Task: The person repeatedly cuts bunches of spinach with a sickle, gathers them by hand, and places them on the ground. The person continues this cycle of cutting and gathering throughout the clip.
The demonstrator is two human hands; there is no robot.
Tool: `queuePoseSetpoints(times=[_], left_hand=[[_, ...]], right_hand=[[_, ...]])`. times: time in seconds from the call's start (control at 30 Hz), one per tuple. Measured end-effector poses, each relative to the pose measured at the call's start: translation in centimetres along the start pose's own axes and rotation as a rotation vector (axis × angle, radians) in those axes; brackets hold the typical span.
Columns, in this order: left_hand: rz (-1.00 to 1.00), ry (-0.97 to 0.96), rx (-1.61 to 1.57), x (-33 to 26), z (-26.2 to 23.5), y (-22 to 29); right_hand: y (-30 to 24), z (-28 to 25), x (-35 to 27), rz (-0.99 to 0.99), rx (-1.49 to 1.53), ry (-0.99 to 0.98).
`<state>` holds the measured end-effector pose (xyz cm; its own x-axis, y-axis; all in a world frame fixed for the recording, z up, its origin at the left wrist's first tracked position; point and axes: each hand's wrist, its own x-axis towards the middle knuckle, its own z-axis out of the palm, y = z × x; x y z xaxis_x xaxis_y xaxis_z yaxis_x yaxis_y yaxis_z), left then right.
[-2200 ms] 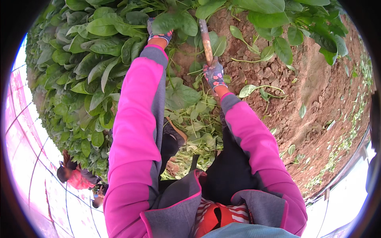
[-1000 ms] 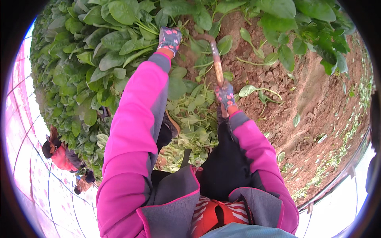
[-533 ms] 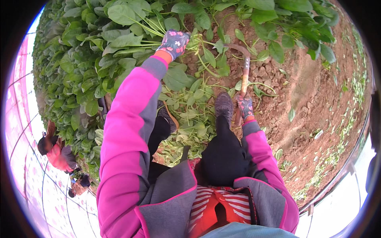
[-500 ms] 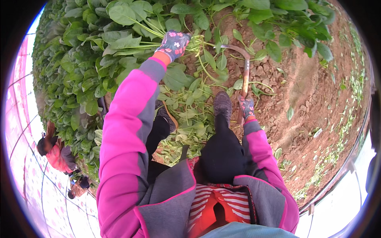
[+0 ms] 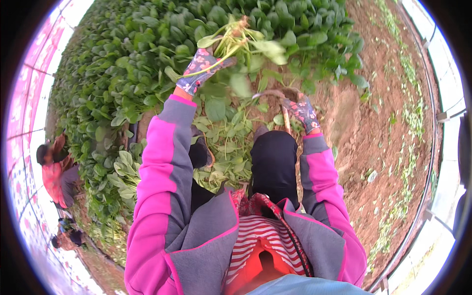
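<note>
In a floral glove, my left hand (image 5: 200, 70) is closed around a bunch of spinach (image 5: 236, 40), its pale stems and root end tipped upward above the leafy bed. Some of its leaves are blurred by motion. My right hand (image 5: 302, 114), gloved alike, grips a sickle (image 5: 286, 121) near the top of its wooden handle. The sickle's curved blade points left, below the bunch and apart from it. Cut leaves (image 5: 231, 147) lie on the ground between my feet.
Dense standing spinach (image 5: 147, 54) fills the far and left side. Brown soil (image 5: 364, 132) with scattered leaves stretches along the right, bordered by a dark pipe (image 5: 427, 196). A pile of picked spinach (image 5: 125, 172) lies by my left arm. A person (image 5: 56, 172) crouches at far left.
My left hand has lifted the spinach bunch and turned its root end upward. My right hand has moved up and forward, from the handle's lower end to near the blade.
</note>
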<state>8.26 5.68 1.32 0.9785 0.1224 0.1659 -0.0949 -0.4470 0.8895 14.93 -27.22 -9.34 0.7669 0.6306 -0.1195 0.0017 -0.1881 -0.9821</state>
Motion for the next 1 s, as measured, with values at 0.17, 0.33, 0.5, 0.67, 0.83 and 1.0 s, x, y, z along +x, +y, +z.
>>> queuePoseSetpoints(times=[0.17,0.33,0.5,0.67,0.83,1.0], left_hand=[[0.345,0.039,-0.117,-2.8,-2.1,8.5],[0.297,0.007,-0.392,-7.6,-2.4,13.3],[0.57,0.084,-0.36,-11.0,-0.9,15.9],[0.184,-0.074,-0.593,-14.1,-5.8,9.0],[-0.077,0.63,0.16,-17.7,-13.1,3.5],[0.26,0.341,-0.368,-14.7,-10.4,6.5]], right_hand=[[-15.6,4.3,-1.3,-0.318,0.241,-0.104],[-21.3,7.3,-4.2,-0.755,-0.173,-0.04],[-20.6,10.0,-3.5,-0.543,0.022,-0.383],[-19.4,10.8,-2.0,-0.044,0.915,-0.578],[-17.5,8.6,0.4,-0.249,-0.184,-0.268],[-15.4,9.5,4.7,-0.33,-0.034,-0.497]])
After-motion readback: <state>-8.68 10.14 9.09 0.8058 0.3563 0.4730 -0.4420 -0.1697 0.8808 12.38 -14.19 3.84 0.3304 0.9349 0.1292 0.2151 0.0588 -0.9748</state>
